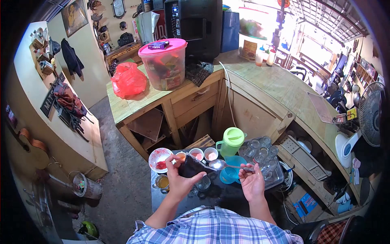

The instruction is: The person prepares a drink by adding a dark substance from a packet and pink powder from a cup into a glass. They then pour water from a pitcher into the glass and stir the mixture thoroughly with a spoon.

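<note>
My left hand (180, 182) pinches a small plastic bag of dark contents (191, 166) between thumb and fingers, over the dark table. In my right hand (252, 183) is the handle of a metal spoon (218, 164), its bowl right at the bag's open end. Behind the bag stand white cups (211, 153) with pinkish contents. A white bowl (153, 154) smeared with red lies left of them. Nearer to me are a glass mug of yellowish liquid (162, 182) and a clear glass (202, 185). A blue plastic pitcher (230, 175) stands beside my right hand.
A lidded green pitcher (233, 141) stands at the table's back. To the right, a metal tray (278, 175) carries several upturned glasses. The wooden counter (260, 77) bears a pink-lidded tub (165, 67) and a red plastic bag (129, 80). A fan (370, 114) stands far right.
</note>
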Demonstrator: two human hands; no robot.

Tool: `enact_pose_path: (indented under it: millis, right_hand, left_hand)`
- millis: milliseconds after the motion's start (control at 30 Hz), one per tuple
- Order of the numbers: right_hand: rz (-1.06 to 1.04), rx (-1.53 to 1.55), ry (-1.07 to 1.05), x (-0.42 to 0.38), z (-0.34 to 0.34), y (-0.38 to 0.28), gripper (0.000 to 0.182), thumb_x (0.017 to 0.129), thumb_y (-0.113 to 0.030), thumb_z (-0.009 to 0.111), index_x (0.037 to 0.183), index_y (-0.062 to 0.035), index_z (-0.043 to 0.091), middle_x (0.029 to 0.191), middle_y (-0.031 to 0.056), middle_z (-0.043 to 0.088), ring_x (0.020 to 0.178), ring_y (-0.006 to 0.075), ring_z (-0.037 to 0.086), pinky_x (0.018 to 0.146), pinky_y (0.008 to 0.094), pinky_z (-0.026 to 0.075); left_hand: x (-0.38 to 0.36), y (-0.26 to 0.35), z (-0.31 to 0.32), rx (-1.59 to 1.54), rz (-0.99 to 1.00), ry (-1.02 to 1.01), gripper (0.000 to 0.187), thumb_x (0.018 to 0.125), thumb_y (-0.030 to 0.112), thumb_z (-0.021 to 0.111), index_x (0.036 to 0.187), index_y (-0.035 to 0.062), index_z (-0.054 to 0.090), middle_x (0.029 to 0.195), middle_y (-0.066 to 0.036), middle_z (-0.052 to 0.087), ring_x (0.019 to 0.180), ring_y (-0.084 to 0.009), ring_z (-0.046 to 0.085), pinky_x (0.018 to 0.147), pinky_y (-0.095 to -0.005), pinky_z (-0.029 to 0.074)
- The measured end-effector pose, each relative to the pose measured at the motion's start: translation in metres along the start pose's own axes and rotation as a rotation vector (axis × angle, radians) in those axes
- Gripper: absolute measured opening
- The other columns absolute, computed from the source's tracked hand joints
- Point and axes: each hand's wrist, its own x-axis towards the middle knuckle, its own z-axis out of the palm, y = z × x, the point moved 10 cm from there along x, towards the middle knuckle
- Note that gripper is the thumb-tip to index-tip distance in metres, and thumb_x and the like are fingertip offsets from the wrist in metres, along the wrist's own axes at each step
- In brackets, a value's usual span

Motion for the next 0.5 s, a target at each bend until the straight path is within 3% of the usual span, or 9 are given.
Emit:
enact_pose_path:
  millis: [67,267,500]
  right_hand:
    - [-0.003,-0.005,-0.025,-0.003,0.003,0.001,0.035,0.099,-0.032,0.046,0.099,0.0008,0.058,0.104,0.0205,0.062,0.088,0.0245,0.063,0.083,0.0364,0.054]
    - [-0.004,-0.026,-0.074,-0.01,0.012,0.005,0.035,0.099,-0.031,0.045,0.1,0.0016,0.058,0.105,0.0223,0.062,0.088,0.0251,0.064,0.083,0.0368,0.054]
    - [-0.036,-0.078,-0.101,-0.014,0.019,0.005,0.035,0.1,-0.03,0.044,0.099,0.002,0.059,0.104,0.0224,0.063,0.088,0.0259,0.064,0.082,0.0372,0.054]
  left_hand:
    - [0.002,-0.01,0.003,-0.343,-0.163,0.045,0.087,0.06,0.005,0.088,0.122,0.0087,0.028,0.102,-0.012,0.059,0.09,-0.0178,0.064,0.08,-0.0255,0.051]
    - [0.005,0.005,-0.006,-0.218,-0.086,0.098,0.088,0.061,0.0,0.085,0.127,0.0106,0.027,0.096,-0.012,0.065,0.087,-0.0193,0.067,0.077,-0.0264,0.053]
    - [0.004,0.001,-0.003,-0.25,-0.154,0.056,0.085,0.063,-0.002,0.082,0.126,0.011,0.027,0.095,-0.014,0.066,0.086,-0.02,0.067,0.076,-0.0263,0.053]
